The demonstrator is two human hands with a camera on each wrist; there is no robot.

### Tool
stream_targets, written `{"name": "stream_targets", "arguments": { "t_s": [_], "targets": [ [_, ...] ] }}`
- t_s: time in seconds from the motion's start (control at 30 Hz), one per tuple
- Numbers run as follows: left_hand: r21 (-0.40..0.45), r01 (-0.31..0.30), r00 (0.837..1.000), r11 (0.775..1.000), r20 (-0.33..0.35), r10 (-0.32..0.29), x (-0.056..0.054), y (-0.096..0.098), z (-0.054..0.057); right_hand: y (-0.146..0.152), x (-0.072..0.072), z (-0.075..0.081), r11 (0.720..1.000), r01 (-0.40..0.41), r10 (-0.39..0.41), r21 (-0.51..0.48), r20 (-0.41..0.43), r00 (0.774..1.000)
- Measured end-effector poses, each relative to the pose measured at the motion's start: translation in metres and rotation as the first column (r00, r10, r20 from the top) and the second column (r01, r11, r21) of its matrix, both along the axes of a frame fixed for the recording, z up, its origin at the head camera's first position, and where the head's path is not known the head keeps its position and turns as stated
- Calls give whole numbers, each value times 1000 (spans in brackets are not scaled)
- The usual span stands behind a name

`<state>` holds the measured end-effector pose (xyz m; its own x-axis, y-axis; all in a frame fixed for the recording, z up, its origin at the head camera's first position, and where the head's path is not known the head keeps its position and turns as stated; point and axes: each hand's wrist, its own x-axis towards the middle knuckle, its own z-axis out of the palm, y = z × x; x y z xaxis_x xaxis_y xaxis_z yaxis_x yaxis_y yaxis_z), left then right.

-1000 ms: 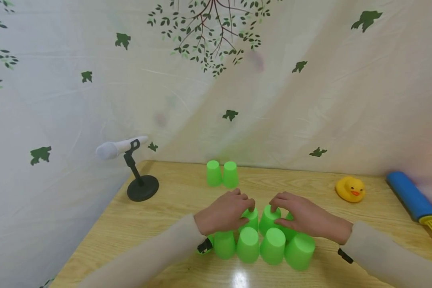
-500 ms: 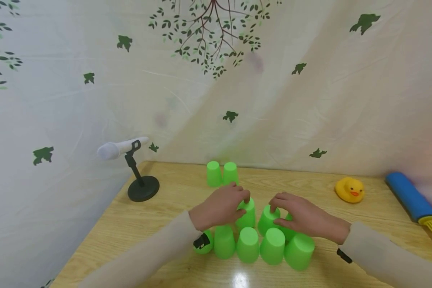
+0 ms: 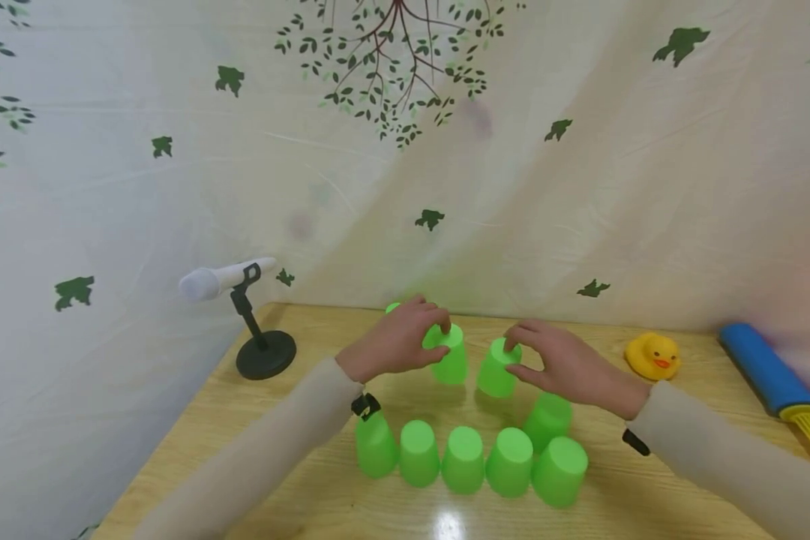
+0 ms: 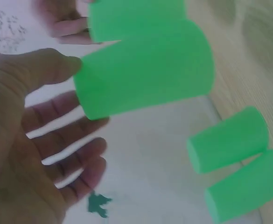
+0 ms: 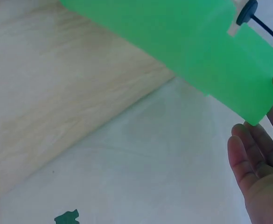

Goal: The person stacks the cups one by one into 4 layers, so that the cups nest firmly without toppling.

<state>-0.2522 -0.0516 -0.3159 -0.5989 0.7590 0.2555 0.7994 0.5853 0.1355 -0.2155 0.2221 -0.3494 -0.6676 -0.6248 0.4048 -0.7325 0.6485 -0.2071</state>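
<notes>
My left hand [image 3: 398,341] pinches an upside-down green plastic cup [image 3: 451,364] near its closed end, between thumb and fingertips. To its right, my right hand [image 3: 574,367] grips a second upside-down green cup [image 3: 498,375] the same way. Both cups appear raised off the tabletop, side by side with a small gap. The left wrist view shows the left cup [image 4: 145,74] large, with part of the other cup [image 4: 136,18] above it. Two more cups [image 4: 229,140] stand at the back, mostly hidden behind my left hand in the head view.
Several upside-down green cups [image 3: 464,461] form a row at the front of the wooden table [image 3: 277,457]. One more cup [image 3: 549,421] stands behind that row's right end. A microphone on a stand [image 3: 263,352], a rubber duck [image 3: 653,356] and a blue-and-yellow toy [image 3: 769,367] lie around.
The left hand lifted its cup and moved it away toward the back left. The right hand then raised its cup, also toward the back. The front row stayed put.
</notes>
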Motion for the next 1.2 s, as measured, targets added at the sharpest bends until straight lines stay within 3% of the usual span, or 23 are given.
{"name": "stream_targets", "arguments": {
  "t_s": [0.23, 0.53, 0.87, 1.2],
  "targets": [
    [8, 62, 998, 998, 13, -62, -36, 8, -12, 1, -25, 6, 998, 60, -60, 3, 23, 998],
    [-92, 56, 997, 994, 64, -50, -70, 28, -27, 8, -55, -5, 992, 126, -127, 14, 149, 981],
    [-175, 4, 996, 984, 84, 11, -89, 47, -39, 7, -79, -16, 990, 138, -140, 23, 230, 963],
    [-206, -57, 994, 977, 83, 75, -98, 56, -45, 4, -90, -26, 991, 132, -133, 22, 238, 962]
  ]
}}
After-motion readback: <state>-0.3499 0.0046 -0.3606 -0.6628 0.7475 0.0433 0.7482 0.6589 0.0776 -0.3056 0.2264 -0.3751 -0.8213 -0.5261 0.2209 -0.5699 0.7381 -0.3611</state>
